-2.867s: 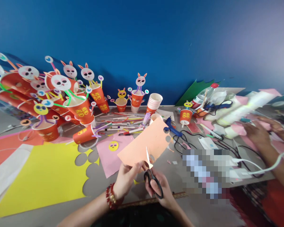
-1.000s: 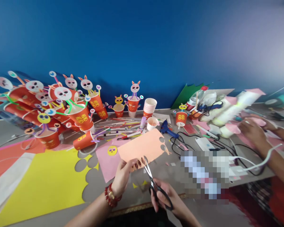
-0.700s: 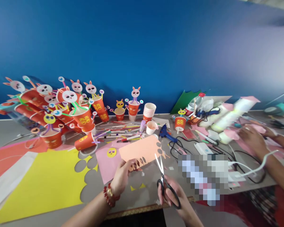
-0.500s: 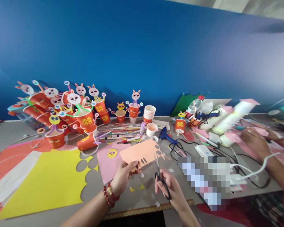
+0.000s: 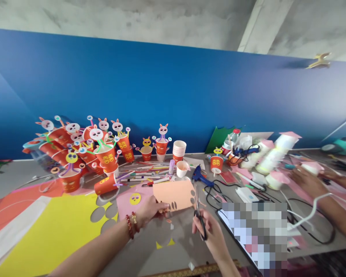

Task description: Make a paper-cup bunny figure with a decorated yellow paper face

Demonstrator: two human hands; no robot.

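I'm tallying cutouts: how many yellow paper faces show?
4: one face on pink paper; one front left, one back centre, one right of the blue glue gun. More may be hidden.

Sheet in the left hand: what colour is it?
Pale orange; the sheet shows best in the head view.

Paper (image 5: 174, 191) in left hand (image 5: 150, 211) | scissors (image 5: 200, 218) in right hand (image 5: 210, 226) | markers (image 5: 161, 180) behind paper | glue gun (image 5: 201, 177) right of markers

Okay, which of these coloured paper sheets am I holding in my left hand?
The peach sheet: your left hand pinches its lower edge, while the yellow sheet, pink sheet and red-orange sheet lie on the table.
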